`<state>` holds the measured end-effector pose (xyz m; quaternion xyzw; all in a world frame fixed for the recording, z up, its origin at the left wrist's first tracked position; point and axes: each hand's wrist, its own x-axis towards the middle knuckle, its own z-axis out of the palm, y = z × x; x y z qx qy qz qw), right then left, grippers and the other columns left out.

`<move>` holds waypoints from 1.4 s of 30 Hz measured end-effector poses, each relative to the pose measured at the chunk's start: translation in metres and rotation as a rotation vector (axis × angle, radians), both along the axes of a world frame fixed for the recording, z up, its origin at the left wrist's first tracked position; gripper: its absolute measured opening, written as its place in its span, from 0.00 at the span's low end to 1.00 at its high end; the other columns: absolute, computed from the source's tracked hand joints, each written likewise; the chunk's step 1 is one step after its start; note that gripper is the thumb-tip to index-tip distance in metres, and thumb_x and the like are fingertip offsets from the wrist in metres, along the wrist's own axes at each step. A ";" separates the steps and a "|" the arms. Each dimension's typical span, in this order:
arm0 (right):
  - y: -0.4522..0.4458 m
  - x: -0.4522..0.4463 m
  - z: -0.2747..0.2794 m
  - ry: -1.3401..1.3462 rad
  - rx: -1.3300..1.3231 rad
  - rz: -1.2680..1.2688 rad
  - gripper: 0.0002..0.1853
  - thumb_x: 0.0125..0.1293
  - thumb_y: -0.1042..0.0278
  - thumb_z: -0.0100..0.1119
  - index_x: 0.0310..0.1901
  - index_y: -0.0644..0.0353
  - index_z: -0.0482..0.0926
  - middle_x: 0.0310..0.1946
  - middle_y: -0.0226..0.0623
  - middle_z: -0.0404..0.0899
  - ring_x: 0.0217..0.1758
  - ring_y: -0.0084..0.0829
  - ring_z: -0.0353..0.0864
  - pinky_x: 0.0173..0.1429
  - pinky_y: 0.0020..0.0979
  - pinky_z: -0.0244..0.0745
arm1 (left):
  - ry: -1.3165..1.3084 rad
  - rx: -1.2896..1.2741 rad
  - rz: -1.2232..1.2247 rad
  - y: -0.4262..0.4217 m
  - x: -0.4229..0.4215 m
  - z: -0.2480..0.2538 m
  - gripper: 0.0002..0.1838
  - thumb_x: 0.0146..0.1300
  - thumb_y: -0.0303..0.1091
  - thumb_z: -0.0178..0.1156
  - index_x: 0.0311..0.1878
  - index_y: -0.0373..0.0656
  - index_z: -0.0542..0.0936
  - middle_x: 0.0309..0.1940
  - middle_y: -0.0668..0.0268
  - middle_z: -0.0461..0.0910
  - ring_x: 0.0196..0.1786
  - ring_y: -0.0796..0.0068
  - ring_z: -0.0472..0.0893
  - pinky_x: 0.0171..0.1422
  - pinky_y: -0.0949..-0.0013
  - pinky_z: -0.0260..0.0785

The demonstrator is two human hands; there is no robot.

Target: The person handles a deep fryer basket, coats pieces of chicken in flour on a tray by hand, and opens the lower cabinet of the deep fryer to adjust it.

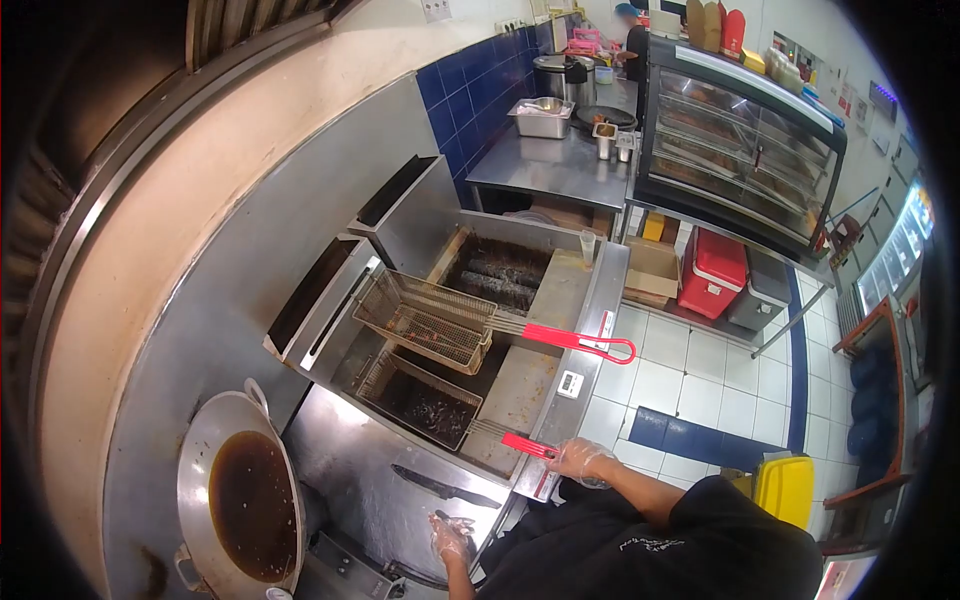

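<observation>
My right hand (585,462), in a clear plastic glove, is closed round the red handle (528,445) of a fryer basket (420,402), which sits low in the near fryer well. My left hand (450,537), also gloved, is over the steel counter (345,455) at the lower middle; its fingers are bent at a small pale and dark item too small to name. A knife (445,487) with a dark blade lies on the counter just above that hand. An empty-looking second basket (425,325) with a red handle (580,341) rests raised across the fryer.
A wok (190,500) of dark liquid stands at the left. Behind the fryer are a steel table (545,172), a metal pan (541,124) and a glass display cabinet (745,150). A red cooler (712,272) and a yellow bin (785,490) are at the right. Another person (636,50) stands far back.
</observation>
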<state>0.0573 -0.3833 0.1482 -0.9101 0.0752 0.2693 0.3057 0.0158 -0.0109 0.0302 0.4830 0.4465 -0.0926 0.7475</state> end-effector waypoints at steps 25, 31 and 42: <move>-0.005 -0.003 -0.017 -0.058 0.042 0.012 0.30 0.63 0.39 0.63 0.36 0.66 0.87 0.33 0.63 0.85 0.41 0.61 0.86 0.49 0.54 0.80 | -0.106 0.036 -0.006 -0.010 -0.008 0.020 0.30 0.82 0.60 0.43 0.39 0.40 0.75 0.25 0.60 0.78 0.23 0.71 0.74 0.25 0.69 0.69; -0.006 -0.004 -0.024 -0.096 0.039 0.024 0.29 0.63 0.40 0.63 0.36 0.66 0.87 0.34 0.63 0.85 0.42 0.61 0.86 0.50 0.54 0.80 | -0.084 0.012 -0.038 0.000 -0.006 -0.010 0.34 0.81 0.64 0.42 0.33 0.42 0.78 0.24 0.62 0.80 0.23 0.72 0.76 0.26 0.70 0.68; 0.003 -0.004 0.001 -0.044 -0.032 0.011 0.29 0.64 0.40 0.61 0.37 0.67 0.87 0.35 0.63 0.85 0.44 0.62 0.86 0.52 0.54 0.80 | -0.082 -0.084 -0.109 0.018 -0.003 -0.042 0.28 0.85 0.57 0.40 0.51 0.37 0.74 0.32 0.57 0.82 0.26 0.69 0.79 0.26 0.69 0.71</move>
